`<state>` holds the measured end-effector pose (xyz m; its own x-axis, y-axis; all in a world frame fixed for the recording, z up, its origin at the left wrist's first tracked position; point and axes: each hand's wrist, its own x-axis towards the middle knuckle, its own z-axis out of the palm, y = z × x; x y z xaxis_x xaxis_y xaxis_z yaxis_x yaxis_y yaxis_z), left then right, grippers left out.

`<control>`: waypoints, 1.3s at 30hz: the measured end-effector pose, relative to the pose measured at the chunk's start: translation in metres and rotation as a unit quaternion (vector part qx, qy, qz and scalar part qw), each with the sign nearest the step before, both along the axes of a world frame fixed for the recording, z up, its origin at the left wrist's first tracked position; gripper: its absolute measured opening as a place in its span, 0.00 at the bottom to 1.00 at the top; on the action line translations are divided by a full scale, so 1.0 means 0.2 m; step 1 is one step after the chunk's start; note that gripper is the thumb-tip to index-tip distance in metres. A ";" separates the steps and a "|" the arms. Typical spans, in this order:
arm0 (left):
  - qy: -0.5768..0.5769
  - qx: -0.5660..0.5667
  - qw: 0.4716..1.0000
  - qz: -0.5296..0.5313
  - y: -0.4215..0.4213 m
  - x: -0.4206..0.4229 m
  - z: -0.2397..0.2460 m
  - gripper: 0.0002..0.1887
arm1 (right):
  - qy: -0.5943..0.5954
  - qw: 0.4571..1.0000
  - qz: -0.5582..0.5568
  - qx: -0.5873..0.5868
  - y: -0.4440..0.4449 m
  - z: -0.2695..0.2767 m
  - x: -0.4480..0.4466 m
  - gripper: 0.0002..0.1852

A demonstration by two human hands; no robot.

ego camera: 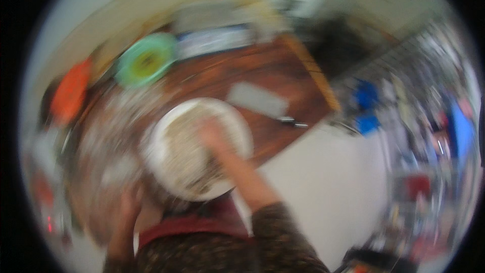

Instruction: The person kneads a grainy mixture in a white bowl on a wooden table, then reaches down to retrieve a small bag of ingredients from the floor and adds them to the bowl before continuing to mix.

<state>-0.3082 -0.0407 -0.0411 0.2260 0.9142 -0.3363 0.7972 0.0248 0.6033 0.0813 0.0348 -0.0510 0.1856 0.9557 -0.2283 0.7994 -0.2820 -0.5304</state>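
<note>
The picture is strongly blurred. A round white basin (248, 140) stands near the edge of a dark wooden table (212, 79), with a beige, crumbly or powdery mass (182, 151) inside. My right hand (212, 132) reaches into the basin, over or in that mass; its fingers are too blurred to make out. My left hand (130, 201) is low on the left, beside the basin, near a whitish scatter (113, 132) on the table. Whether it holds anything cannot be told. To the right of the basin lies a flat grey rectangular blade or board (257, 100) with a dark handle.
A green bowl (123, 68) with yellowish contents stands at the back left, beside a whitish flat package (216, 41). An orange object (72, 93) is at the far left. Cluttered racks (424, 121) with blue and red items line the right. An orange-yellow strip (312, 72) edges the table.
</note>
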 end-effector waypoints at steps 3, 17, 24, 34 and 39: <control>-0.037 0.136 0.990 -0.023 -0.03 0.00 0.05 0.15 | 0.064 0.996 0.053 -0.025 -0.08 0.19 -0.01 0.23; 0.033 0.184 0.870 -0.456 0.05 0.21 -0.04 0.16 | -0.051 0.996 0.015 0.071 -0.41 0.07 -0.03 0.16; 0.000 0.162 0.881 -0.444 0.11 0.36 -0.09 0.14 | 0.105 0.980 -0.144 0.089 -0.46 0.19 -0.06 0.16; 0.000 0.134 0.887 -0.442 0.07 0.32 -0.07 0.12 | 0.097 0.980 -0.141 0.106 -0.44 0.16 -0.04 0.16; -0.004 0.139 0.898 -0.417 0.15 0.31 -0.08 0.11 | 0.101 0.984 -0.125 0.077 -0.41 0.15 -0.03 0.16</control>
